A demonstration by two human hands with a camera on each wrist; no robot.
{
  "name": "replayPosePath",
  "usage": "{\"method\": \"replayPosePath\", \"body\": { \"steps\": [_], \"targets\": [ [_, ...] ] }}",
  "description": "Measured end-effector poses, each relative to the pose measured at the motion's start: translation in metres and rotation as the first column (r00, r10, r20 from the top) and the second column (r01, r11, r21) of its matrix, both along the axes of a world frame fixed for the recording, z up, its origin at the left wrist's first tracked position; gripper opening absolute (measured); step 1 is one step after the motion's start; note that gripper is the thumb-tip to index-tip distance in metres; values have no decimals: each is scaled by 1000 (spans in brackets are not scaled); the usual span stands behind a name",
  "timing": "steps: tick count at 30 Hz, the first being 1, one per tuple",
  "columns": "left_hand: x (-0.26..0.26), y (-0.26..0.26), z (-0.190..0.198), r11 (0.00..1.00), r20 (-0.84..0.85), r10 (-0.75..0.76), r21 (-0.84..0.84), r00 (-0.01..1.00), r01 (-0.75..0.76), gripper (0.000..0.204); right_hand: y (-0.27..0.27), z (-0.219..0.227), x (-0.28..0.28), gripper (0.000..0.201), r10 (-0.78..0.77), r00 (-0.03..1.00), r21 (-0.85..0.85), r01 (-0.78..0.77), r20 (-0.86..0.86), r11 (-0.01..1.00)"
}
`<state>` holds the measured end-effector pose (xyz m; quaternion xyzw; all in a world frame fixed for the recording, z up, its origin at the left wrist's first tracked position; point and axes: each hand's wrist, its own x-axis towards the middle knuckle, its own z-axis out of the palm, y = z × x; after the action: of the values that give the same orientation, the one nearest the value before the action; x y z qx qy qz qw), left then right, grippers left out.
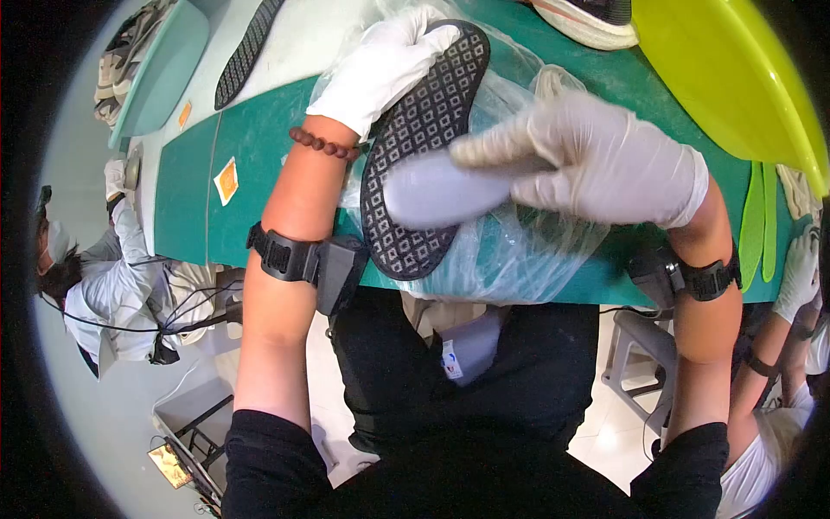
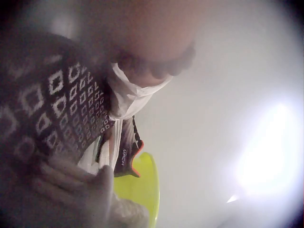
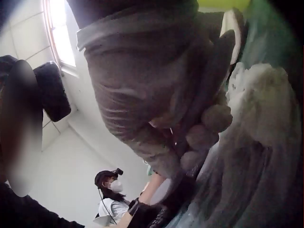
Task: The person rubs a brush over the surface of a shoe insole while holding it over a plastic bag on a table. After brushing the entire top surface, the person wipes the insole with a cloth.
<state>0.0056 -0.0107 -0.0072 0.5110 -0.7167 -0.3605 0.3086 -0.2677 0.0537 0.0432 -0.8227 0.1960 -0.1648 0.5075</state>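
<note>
My gloved left hand point(image 1: 385, 65) grips the upper end of a black shoe sole point(image 1: 415, 130) patterned with grey diamonds. The sole stands lengthwise over crumpled clear plastic point(image 1: 527, 251) on the green table. In the left wrist view the diamond-patterned sole point(image 2: 61, 95) is seen close up. My gloved right hand point(image 1: 596, 164) is blurred and holds a smooth, pale, oblong piece point(image 1: 441, 190) with a rounded end. This piece overlaps the lower half of the sole in the head view; its exact kind I cannot tell. In the right wrist view, the right hand's curled fingers point(image 3: 202, 135) are beside the plastic.
A second black patterned sole point(image 1: 246, 52) lies on the white surface at the left. Around the table are a yellow-green basin point(image 1: 735, 69), a shoe point(image 1: 596, 26), green insoles point(image 1: 759, 216), an orange-white packet point(image 1: 226, 181) and a pale teal bin point(image 1: 164, 78). People work at both sides.
</note>
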Motion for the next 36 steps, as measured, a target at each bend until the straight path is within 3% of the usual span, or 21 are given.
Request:
{"method": "replayPosePath", "body": {
  "steps": [2,5,9,10,12,15,17,19,20,21,23,24,27,28,29,31,34,36],
  "targets": [
    [-1,-3,-4,999,-74,-46,-23,996,44,30,-1,-7,3,48,-151,985,16,150,85,989],
    [0,-3,-7,996,-169,-66,47,983,75,30,-3,-4,-2,46,-175,985,36,175,3,984],
    [-2,1,1,999,1,-38,-8,999,38,30,10,11,1,52,12,998,-15,-13,-69,1000],
    [-2,0,1,997,-9,-57,-57,998,56,29,14,17,4,52,-57,996,-119,48,-76,992],
    [-6,1,2,985,-27,-90,-153,996,85,28,19,21,7,52,-185,983,-379,164,-18,911],
    [-11,7,20,988,42,-133,-73,990,136,32,20,19,5,51,-220,971,-632,229,94,741],
    [-11,11,33,988,114,-151,-11,982,153,35,26,33,5,49,-265,964,-741,186,11,646],
    [-10,11,33,988,304,-67,-112,950,106,30,32,39,10,45,-307,951,-834,148,-27,532],
    [-13,16,30,980,324,26,-196,946,40,31,38,38,13,44,-339,940,-837,151,-43,525],
    [-15,15,29,981,226,-9,-185,974,52,30,44,36,15,42,-370,927,-841,152,-60,519],
    [-18,17,29,984,203,-8,-174,979,44,27,61,37,13,40,-425,899,-801,179,-103,572],
    [-20,18,33,987,257,10,-158,966,32,25,69,37,11,40,-418,903,-795,179,-101,580],
    [-25,20,37,999,162,8,-33,987,-3,27,84,38,20,40,-373,926,-774,198,-53,602],
    [-22,16,36,995,263,-11,-95,965,37,28,82,37,30,40,-356,934,-770,207,-28,604],
    [-17,12,23,984,202,-14,-173,979,50,29,79,36,44,40,-340,940,-770,219,2,600],
    [-30,21,44,998,320,51,9,946,-57,33,73,30,68,41,-328,944,-771,241,43,590],
    [-12,6,11,998,-67,60,30,996,-58,24,72,28,80,41,-316,946,-779,254,76,574],
    [-11,9,12,994,86,75,-92,993,-67,31,78,29,71,42,-318,945,-775,252,70,579]
  ]
}}
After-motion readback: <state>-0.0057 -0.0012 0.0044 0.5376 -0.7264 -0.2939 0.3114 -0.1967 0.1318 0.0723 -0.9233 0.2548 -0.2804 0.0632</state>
